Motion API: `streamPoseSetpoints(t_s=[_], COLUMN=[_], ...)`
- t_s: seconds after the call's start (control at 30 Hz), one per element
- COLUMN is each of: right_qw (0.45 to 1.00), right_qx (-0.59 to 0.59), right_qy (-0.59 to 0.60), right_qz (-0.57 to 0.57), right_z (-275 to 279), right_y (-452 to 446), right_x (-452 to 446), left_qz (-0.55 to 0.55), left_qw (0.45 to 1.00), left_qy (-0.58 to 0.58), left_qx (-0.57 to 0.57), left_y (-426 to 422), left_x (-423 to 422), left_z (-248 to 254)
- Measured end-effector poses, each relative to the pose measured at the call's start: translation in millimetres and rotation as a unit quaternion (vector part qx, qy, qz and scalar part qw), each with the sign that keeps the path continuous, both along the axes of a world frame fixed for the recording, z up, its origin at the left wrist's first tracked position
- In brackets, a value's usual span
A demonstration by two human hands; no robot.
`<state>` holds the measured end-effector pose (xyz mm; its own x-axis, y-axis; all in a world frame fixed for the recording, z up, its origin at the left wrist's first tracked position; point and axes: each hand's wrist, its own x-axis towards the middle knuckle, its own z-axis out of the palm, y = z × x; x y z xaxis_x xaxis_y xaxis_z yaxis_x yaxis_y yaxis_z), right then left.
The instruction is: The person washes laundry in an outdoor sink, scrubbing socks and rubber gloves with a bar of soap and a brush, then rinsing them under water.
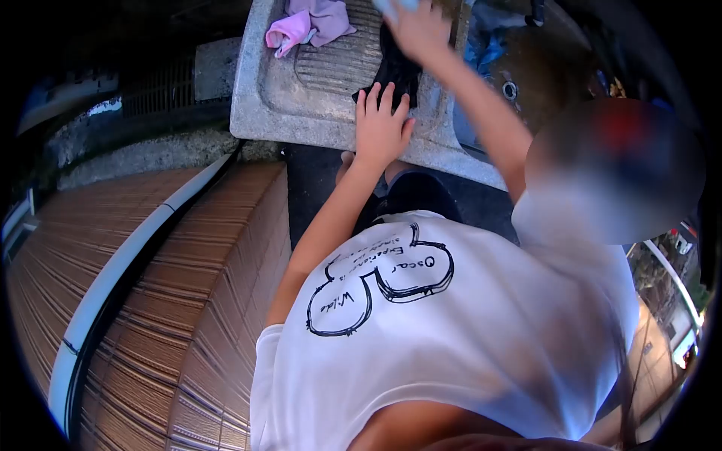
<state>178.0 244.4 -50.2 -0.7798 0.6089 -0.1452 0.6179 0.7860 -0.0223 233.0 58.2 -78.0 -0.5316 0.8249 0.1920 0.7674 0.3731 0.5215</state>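
Note:
A black cloth garment (398, 66) lies along the right side of a ribbed stone washboard sink (301, 124). My left hand (382, 129) rests on the near end of the garment, fingers spread and flat. Farther up, at the top edge of the view, my right hand (423, 31) is over the garment's far end. It grips a light-blue object (396, 6), cut off by the frame and blurred, so its kind does not show. Pink cloth (289, 32) and mauve cloth (329, 21) lie bunched on the sink's upper left.
To the right of the sink is a wet basin area with blue plastic (485, 52) and a small round ring (510, 90). A brown tiled wall (218, 248) with a pale pipe (128, 278) runs along my left. A grey blurred patch hides part of the right side.

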Motion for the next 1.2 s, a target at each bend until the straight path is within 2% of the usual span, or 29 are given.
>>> streamPoseSetpoints(t_s=[0.03, 0.07, 0.13, 0.17, 0.2, 0.27, 0.33, 0.37, 0.4, 0.43, 0.47, 0.5, 0.53, 0.57, 0.6, 0.63, 0.67, 0.7, 0.77, 0.83, 0.87, 0.93, 1.0, 1.07, 1.13, 1.17, 1.2], right_qw=[0.995, 0.999, 0.998, 0.989, 0.993, 0.999, 0.998, 0.994, 0.99, 0.985, 0.981, 0.952, 0.973, 0.957, 0.955, 0.952, 0.948, 0.946, 0.925, 0.927, 0.929, 0.931, 0.935, 0.933, 0.952, 0.965, 0.975], right_qx=[0.049, -0.036, 0.026, 0.045, 0.095, -0.015, -0.02, -0.023, -0.048, -0.07, 0.026, 0.122, 0.019, -0.089, -0.091, -0.087, -0.081, -0.081, -0.106, -0.117, -0.13, -0.14, -0.151, -0.152, -0.134, -0.135, -0.083], right_qy=[0.062, 0.017, 0.059, 0.062, 0.023, 0.005, 0.051, 0.098, 0.109, 0.121, 0.19, 0.252, 0.227, 0.196, 0.199, 0.222, 0.244, 0.247, 0.267, 0.278, 0.285, 0.286, 0.285, 0.316, 0.267, 0.223, 0.206], right_qz=[0.06, 0.002, -0.009, -0.129, -0.073, -0.031, -0.03, -0.034, -0.07, -0.105, 0.01, 0.125, -0.036, -0.196, -0.199, -0.193, -0.19, -0.193, -0.249, -0.224, -0.197, -0.176, -0.15, -0.084, -0.065, -0.038, 0.01], right_z=[-20, -16, -49, -97, -76, 19, 20, 18, 20, 20, 0, -13, 7, 26, 24, 19, 16, 20, 33, 35, 37, 35, 33, 27, 33, 36, 26], right_y=[-27, -19, 31, 81, 102, 85, 86, 87, 84, 87, 101, 114, 107, 95, 101, 107, 109, 106, 101, 108, 108, 100, 88, 67, 33, 20, 7], right_x=[35, 32, -8, -40, -60, -57, -33, -16, 11, 41, 80, 111, 131, 151, 167, 187, 201, 207, 215, 219, 220, 215, 203, 188, 168, 160, 153], left_qz=[-0.002, -0.004, -0.003, -0.01, -0.012, 0.002, 0.051, 0.059, 0.054, 0.07, 0.087, 0.074, 0.058, 0.041, 0.018, 0.04, 0.028, 0.036, 0.033, 0.035, 0.04, 0.026, 0.106, 0.205, 0.316, 0.313, 0.305], left_qw=[1.0, 1.0, 1.0, 1.0, 0.999, 0.997, 0.99, 0.995, 0.996, 0.988, 0.976, 0.975, 0.973, 0.971, 0.971, 0.986, 0.971, 0.965, 0.94, 0.902, 0.884, 0.896, 0.863, 0.858, 0.848, 0.892, 0.924], left_qy=[0.001, 0.004, 0.009, 0.022, 0.035, 0.078, -0.108, -0.076, -0.071, -0.132, -0.194, -0.197, -0.207, -0.217, -0.18, -0.123, -0.187, -0.204, -0.249, -0.299, -0.306, -0.24, -0.277, -0.35, -0.387, -0.31, -0.231], left_qx=[0.004, 0.006, 0.012, -0.013, -0.037, -0.023, -0.075, 0.023, 0.018, 0.029, 0.04, 0.07, 0.084, 0.095, 0.153, 0.107, 0.15, 0.163, 0.23, 0.309, 0.35, 0.373, 0.408, 0.313, 0.176, 0.097, 0.016], left_y=[3, 3, 6, 5, 2, 4, 6, 6, 7, 10, 15, 29, 48, 67, 88, 110, 126, 139, 158, 160, 154, 124, 81, 30, -17, -26, -33], left_x=[1, 3, 0, -2, -3, -16, -28, -32, -39, -47, -53, -59, -67, -75, -85, -97, -101, -107, -121, -125, -123, -121, -90, -66, -44, -35, -20], left_z=[-4, -8, -9, -10, -9, 5, 15, 14, 15, 16, 18, 31, 51, 74, 95, 95, 142, 163, 175, 190, 188, 156, 126, 67, 0, 5, 15])
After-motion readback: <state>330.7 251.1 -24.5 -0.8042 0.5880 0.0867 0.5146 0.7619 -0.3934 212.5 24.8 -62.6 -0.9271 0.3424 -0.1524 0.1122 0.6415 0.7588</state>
